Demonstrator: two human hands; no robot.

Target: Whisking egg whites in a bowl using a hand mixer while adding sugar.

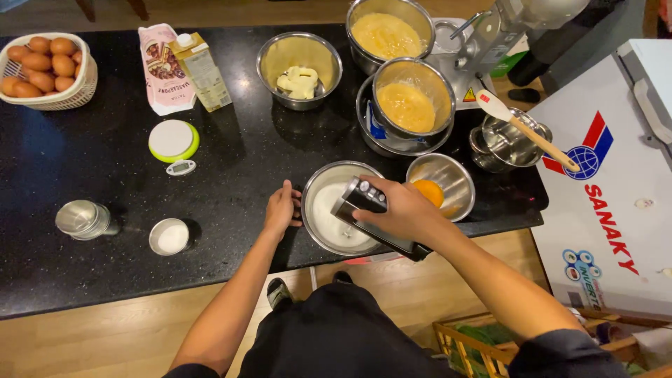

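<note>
at the near edge of the black counter [105,266], the person stands over a steel mixing bowl [316,189] holding a white, creamy mass. the right hand [402,210] is clenched around the handle of a dark hand mixer [360,199], its grip wrapped fully over the top so the beaters point down into the cream; only a little of the beater shaft shows. the left hand [282,208] rests against the bowl's left rim, fingers loosely curved and grasping nothing, apparently to steady the bowl against the mixer's pull.

just to the right of the mixing bowl, touching or nearly so, a smaller steel bowl [455,175] holds an orange yolk, within easy reach. farther back sit a bowl with pale butter pieces [299,82] and two bowls of yellow batter [406,106], one nested in a larger bowl. a green-rimmed kitchen scale [173,140] stands at mid-counter, a basket of brown eggs [43,70] at the far left corner, and a small dish of white powder [169,236] near the left forearm.
</note>
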